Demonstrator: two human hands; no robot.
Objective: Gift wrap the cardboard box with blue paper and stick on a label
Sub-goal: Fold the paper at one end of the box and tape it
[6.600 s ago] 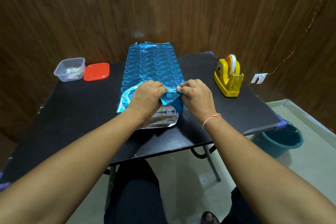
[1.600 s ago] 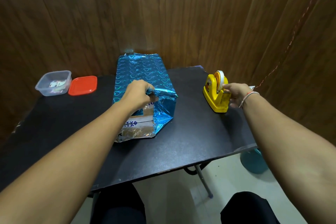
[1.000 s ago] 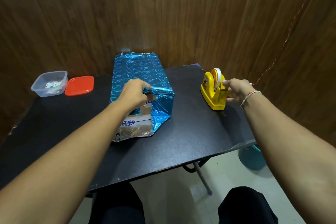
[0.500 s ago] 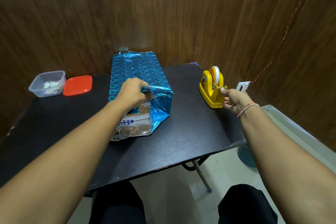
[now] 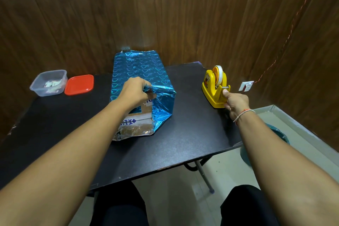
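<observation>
From the head camera, you look down on a black table set against wood-panelled walls. At its far left stands a clear plastic tub holding a few small pale slips, probably the labels, though they are too small to read; its red lid lies flat just beside it on the right. In the middle lies the cardboard box, lengthwise away from you, its top and right side covered in shiny blue paper with a heart pattern. The near end is unwrapped, showing brown card and blue printing, with a silvery flap of paper lying on the table below. Your left hand rests on the near top edge of the box, fingers curled and pinching a gathered fold of the blue paper. To the right, well apart from the box, stands a yellow tape dispenser carrying a pale roll. Your right hand is at the dispenser's near end, thumb and fingers closed at the cutter, seemingly on the tape's end, though the strip itself is hard to make out. Compared with six seconds ago, your right hand has left the fold and gone over to the dispenser, while your left has kept hold of the paper, and the box's near end now shows more bare cardboard.
</observation>
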